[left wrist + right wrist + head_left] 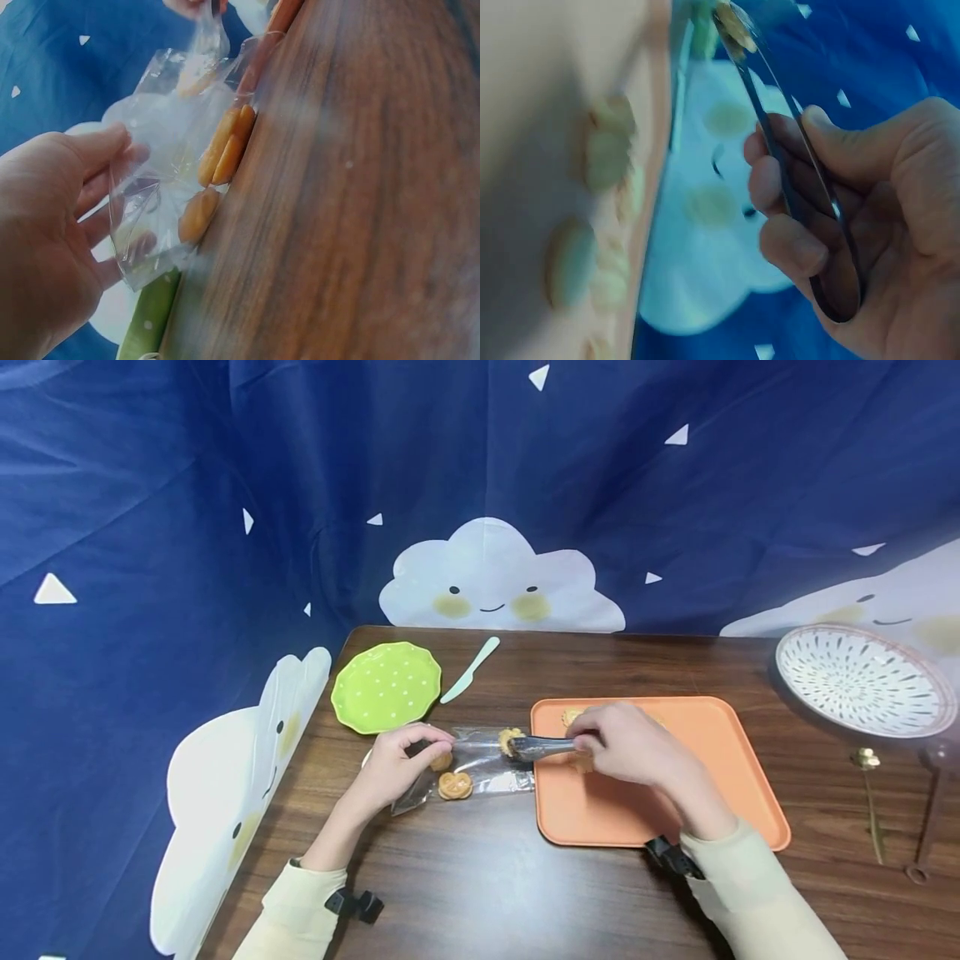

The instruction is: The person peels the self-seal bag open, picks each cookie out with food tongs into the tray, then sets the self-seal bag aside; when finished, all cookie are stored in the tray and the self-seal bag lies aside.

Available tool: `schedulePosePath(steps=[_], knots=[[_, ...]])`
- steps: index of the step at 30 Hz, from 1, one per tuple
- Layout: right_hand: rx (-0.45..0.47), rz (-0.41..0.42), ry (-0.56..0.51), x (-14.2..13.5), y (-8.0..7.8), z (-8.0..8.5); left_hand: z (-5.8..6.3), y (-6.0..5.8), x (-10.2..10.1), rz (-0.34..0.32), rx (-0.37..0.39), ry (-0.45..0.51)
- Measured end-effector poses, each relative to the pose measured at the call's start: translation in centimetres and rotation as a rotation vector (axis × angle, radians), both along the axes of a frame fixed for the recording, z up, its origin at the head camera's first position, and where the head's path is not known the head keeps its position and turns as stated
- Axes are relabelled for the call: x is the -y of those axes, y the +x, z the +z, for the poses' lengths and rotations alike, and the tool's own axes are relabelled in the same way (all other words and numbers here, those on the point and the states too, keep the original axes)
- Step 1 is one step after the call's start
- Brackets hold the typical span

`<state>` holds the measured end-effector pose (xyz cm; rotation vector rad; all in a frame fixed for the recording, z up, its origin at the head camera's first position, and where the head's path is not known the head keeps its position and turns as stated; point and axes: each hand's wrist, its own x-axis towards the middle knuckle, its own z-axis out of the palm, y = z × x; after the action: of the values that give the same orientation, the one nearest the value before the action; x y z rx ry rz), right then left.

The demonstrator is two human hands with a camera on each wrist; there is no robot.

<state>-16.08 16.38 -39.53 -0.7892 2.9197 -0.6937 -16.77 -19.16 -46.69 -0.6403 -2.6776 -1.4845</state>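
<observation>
My left hand [397, 762] pinches the edge of a clear plastic bag [486, 781] between thumb and fingers. Inside the bag lie a pretzel-shaped cookie [455, 786] and a rounder cookie [199, 215], the latter partly hidden by the left hand in the head view. With my right hand [630, 745] I grip metal tongs [546, 747], fingers and thumb squeezing the two arms. Their tips hold a golden cookie [511, 740], which overlaps the right-hand part of the bag. Under the right hand, several cookies [607, 161] lie on an orange tray [600, 822].
A green dotted plate [386, 687] and a pale green knife [471, 670] lie behind the bag. Right of the tray are a patterned white plate [862, 681], a gold spoon [870, 802] and a dark long-handled utensil [930, 818]. A blue curtain [480, 452] hangs behind the table.
</observation>
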Motion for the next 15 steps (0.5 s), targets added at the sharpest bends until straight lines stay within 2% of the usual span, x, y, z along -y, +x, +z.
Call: schedulePosePath(steps=[8,15], knots=[[0.108,-0.095,0.039,-6.4,1.1,2.6,0.1,-0.1,0.0,-0.002,-0.017,-0.007],[0.276,-0.173,0.068,-12.7,2.0,2.9,-0.2,0.0,0.0,-0.003,-0.031,-0.006]])
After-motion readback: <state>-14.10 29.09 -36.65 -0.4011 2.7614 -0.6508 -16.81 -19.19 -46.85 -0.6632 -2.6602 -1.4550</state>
